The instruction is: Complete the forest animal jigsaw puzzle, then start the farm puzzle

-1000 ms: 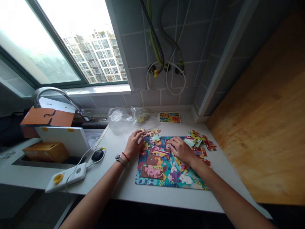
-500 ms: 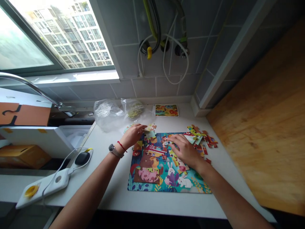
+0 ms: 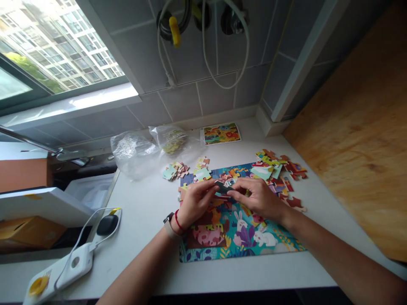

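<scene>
A colourful jigsaw puzzle board (image 3: 241,241) with rabbits and a pink pig lies on the white counter (image 3: 146,220). Both hands hover over its upper middle. My left hand (image 3: 195,203) and my right hand (image 3: 259,197) pinch the same small dark puzzle piece (image 3: 222,186) between their fingertips, just above the board. Loose puzzle pieces (image 3: 280,171) are heaped at the board's upper right corner. A smaller cluster of pieces (image 3: 174,170) lies off its upper left. My left wrist carries a watch and a red string.
Two clear plastic bags (image 3: 135,150) sit at the back near a small reference picture card (image 3: 221,133). A white device with a yellow disc (image 3: 57,273) and a black mouse-like object (image 3: 107,224) lie at left beside boxes. A wooden panel (image 3: 359,127) bounds the right.
The camera has tilted down and moved closer. My left hand left the pieces at the board's top left and met the right hand; both now hold one piece raised above the board.
</scene>
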`<state>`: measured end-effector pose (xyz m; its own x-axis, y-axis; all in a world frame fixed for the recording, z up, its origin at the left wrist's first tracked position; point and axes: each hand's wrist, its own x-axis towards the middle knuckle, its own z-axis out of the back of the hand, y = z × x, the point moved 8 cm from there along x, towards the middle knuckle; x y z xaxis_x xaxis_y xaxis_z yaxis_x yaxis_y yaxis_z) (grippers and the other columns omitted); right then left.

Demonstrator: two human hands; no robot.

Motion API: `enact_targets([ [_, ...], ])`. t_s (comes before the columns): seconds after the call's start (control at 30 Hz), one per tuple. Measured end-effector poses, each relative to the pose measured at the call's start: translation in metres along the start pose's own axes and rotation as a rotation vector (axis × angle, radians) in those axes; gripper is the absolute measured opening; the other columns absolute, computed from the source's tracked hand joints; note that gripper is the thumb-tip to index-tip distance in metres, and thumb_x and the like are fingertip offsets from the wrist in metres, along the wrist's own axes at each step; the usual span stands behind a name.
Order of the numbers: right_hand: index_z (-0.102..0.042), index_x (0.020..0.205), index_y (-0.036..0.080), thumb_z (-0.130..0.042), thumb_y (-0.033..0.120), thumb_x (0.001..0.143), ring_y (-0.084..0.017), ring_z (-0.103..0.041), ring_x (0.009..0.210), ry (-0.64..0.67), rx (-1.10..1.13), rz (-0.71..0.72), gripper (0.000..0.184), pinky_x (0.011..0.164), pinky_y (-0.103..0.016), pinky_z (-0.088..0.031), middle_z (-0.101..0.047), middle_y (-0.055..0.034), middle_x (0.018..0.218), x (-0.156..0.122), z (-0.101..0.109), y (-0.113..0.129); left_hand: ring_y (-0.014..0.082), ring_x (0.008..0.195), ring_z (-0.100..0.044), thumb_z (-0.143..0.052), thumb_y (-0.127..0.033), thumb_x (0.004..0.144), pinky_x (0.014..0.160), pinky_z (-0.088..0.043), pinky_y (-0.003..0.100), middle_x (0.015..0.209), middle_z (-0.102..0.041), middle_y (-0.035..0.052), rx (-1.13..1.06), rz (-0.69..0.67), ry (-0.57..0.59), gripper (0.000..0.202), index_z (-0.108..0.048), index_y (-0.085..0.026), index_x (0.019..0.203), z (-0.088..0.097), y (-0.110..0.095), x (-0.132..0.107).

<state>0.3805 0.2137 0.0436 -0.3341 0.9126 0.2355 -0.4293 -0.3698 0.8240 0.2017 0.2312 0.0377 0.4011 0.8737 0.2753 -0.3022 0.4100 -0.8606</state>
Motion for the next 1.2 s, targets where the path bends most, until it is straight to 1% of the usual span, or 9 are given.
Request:
enact_targets([
  [0.13, -0.076, 0.087, 0.021, -0.072, 0.060, 0.094, -0.016, -0.067, 0.065, 0.043, 0.216, -0.119, 0.040, 0.060, -0.027, -0.052, -0.074, -0.0020, 0.074, -0.001, -0.004, -0.005, 0.0211, 0.113, -0.078, -0.064, -0.018, 0.105, 0.094, -0.066, 0.034, 0.123, -0.081, 0.0084, 0.014, -0.299, -0.012, 0.024, -0.078, -0.023, 0.124, 0.005, -0.023, -0.001],
  [0.3, -0.076, 0.103, 0.021, -0.079, 0.058, 0.089, -0.021, -0.077, 0.083, -0.059, 0.443, -0.232, 0.039, 0.074, -0.032, -0.062, -0.081, -0.0064, 0.094, -0.001, -0.001, -0.013, 0.0197, 0.119, -0.073, -0.064, -0.008, 0.102, 0.097, -0.064, 0.038, 0.137, -0.074, 0.0076, 0.108, -0.475, -0.048, 0.032, -0.078, -0.030, 0.122, 0.011, -0.036, -0.005],
  [0.43, -0.075, 0.099, 0.021, -0.083, 0.050, 0.087, -0.020, -0.077, 0.082, -0.116, 0.471, -0.261, 0.032, 0.077, -0.033, -0.064, -0.081, -0.0055, 0.092, 0.001, 0.000, -0.017, 0.0202, 0.126, -0.070, -0.063, -0.004, 0.102, 0.099, -0.064, 0.039, 0.149, -0.065, 0.0073, 0.178, -0.478, 0.022, 0.034, -0.079, -0.030, 0.116, 0.001, -0.034, -0.008],
  [0.53, -0.076, 0.096, 0.021, -0.083, 0.048, 0.087, -0.020, -0.076, 0.081, -0.146, 0.476, -0.251, 0.029, 0.077, -0.033, -0.065, -0.080, -0.0052, 0.091, 0.002, 0.003, -0.017, 0.0204, 0.126, -0.071, -0.065, -0.007, 0.101, 0.099, -0.064, 0.037, 0.150, -0.064, 0.0100, 0.216, -0.474, -0.005, 0.028, -0.077, -0.026, 0.119, 0.000, -0.035, -0.008],
  [0.7, -0.077, 0.091, 0.021, -0.083, 0.048, 0.086, -0.019, -0.075, 0.077, -0.176, 0.502, -0.247, 0.028, 0.072, -0.032, -0.064, -0.080, -0.0053, 0.088, 0.003, 0.008, -0.017, 0.0177, 0.105, -0.076, -0.070, -0.011, 0.100, 0.090, -0.064, 0.032, 0.116, -0.079, 0.0080, 0.222, -0.436, -0.055, 0.026, -0.070, -0.021, 0.125, 0.005, -0.035, -0.007],
  [0.83, -0.078, 0.089, 0.021, -0.081, 0.049, 0.088, -0.016, -0.068, 0.063, -0.171, 0.504, -0.266, 0.029, 0.059, -0.028, -0.058, -0.077, -0.0040, 0.080, 0.003, 0.009, -0.019, 0.0157, 0.087, -0.075, -0.073, -0.014, 0.100, 0.079, -0.061, 0.030, 0.098, -0.080, 0.0035, 0.242, -0.426, -0.063, 0.022, -0.069, -0.021, 0.120, 0.007, -0.036, -0.007],
  [0.97, -0.082, 0.091, 0.020, -0.077, 0.052, 0.091, -0.014, -0.065, 0.062, -0.088, 0.434, -0.241, 0.032, 0.056, -0.026, -0.052, -0.076, -0.0042, 0.078, 0.003, 0.003, -0.017, 0.0157, 0.084, -0.073, -0.067, -0.013, 0.101, 0.076, -0.060, 0.031, 0.096, -0.080, 0.0024, 0.245, -0.420, 0.038, 0.022, -0.070, -0.022, 0.120, 0.000, -0.036, -0.007],
  [1.1, -0.084, 0.105, 0.020, -0.078, 0.051, 0.092, -0.018, -0.072, 0.073, 0.070, 0.386, -0.170, 0.034, 0.064, -0.028, -0.057, -0.080, -0.0053, 0.085, -0.001, -0.012, -0.011, 0.0205, 0.100, -0.070, -0.055, -0.005, 0.100, 0.085, -0.062, 0.037, 0.105, -0.078, 0.0065, 0.314, -0.376, 0.124, 0.030, -0.071, -0.021, 0.120, -0.005, -0.027, -0.004],
  [1.2, -0.081, 0.118, 0.022, -0.078, 0.044, 0.094, -0.019, -0.075, 0.077, 0.119, 0.275, -0.078, 0.033, 0.073, -0.031, -0.060, -0.082, -0.0045, 0.088, -0.003, -0.017, -0.006, 0.0257, 0.111, -0.067, -0.061, -0.007, 0.097, 0.094, -0.061, 0.045, 0.114, -0.078, 0.0078, 0.377, -0.357, 0.203, 0.032, -0.070, -0.021, 0.124, -0.009, -0.018, -0.003],
])
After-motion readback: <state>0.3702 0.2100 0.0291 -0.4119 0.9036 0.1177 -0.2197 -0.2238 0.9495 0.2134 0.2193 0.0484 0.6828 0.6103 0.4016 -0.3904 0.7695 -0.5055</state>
